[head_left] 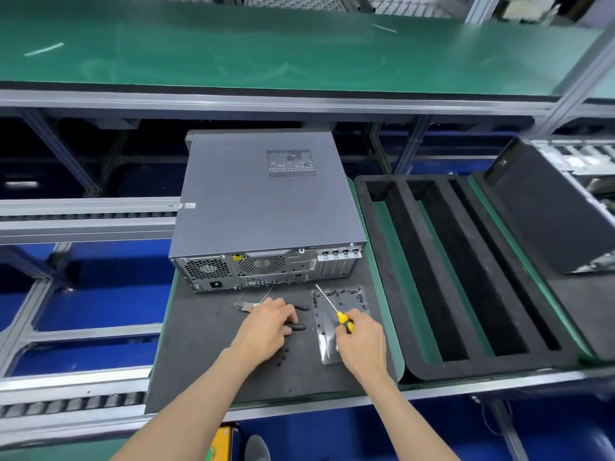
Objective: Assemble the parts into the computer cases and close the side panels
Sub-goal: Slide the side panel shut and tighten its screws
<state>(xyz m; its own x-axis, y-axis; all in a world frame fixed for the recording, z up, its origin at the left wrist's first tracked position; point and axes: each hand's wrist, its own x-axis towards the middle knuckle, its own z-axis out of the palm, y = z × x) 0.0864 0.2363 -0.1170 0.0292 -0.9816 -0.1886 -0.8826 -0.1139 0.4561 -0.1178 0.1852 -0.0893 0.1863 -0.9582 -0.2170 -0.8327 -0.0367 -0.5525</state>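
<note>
While gripped: right hand (361,341) clamps the yellow-handled screwdriver (334,311), tip angled far-left toward the case, ready for panel screws.
Left hand (268,324): fingers curled over black-handled pliers (248,307); whether they grip, I cannot tell.
Screws: loose in clear tray (329,352), some spilled on mat (199,344).
Computer case (263,201): beyond, side panel already on, nothing blocking.
Far right: empty foam rack (416,367).

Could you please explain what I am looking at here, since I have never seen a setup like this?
This is one picture from a camera worn on a person's head, looking down at their bare hands at an assembly line. A grey computer case lies on a dark mat, its side panel closed and its back facing the person. The right hand holds a yellow-handled screwdriver above a clear plastic tray of small black screws. The left hand rests on black-handled pliers. To the right sits a black foam tray with long slots.
</note>
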